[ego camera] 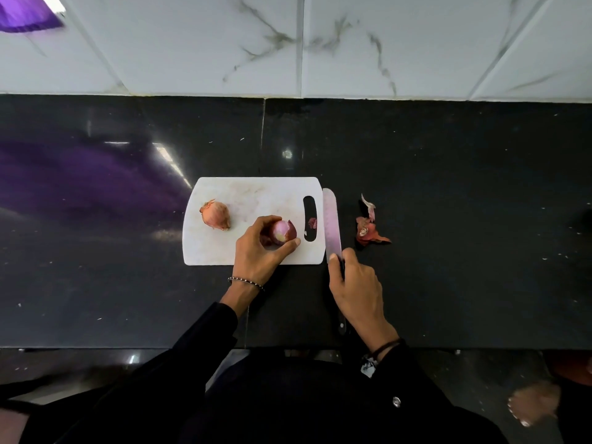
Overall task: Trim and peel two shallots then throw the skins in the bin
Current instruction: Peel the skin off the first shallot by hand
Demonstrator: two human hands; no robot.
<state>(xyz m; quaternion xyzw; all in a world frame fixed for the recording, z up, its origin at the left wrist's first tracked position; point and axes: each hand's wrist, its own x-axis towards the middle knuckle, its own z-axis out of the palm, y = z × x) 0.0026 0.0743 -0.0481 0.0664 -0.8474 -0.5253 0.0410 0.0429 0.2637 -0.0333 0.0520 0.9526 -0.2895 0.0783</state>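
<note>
Shallots [216, 214] are both on the board [250, 193], the knife [331, 222] beside it is gripped by the right hand [358, 290], the left hand [259, 248] pinches the half-peeled shallot [283, 231], which I judge light, firm, slippery, best held at its sides; skins [368, 232] lie apart to the right.

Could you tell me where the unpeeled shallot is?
Head view: the unpeeled brown shallot lies at the left of the white cutting board, apart from the left hand.

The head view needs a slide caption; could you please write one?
Left hand holds a half-peeled purple shallot on a white cutting board; right hand grips a long knife.
</note>
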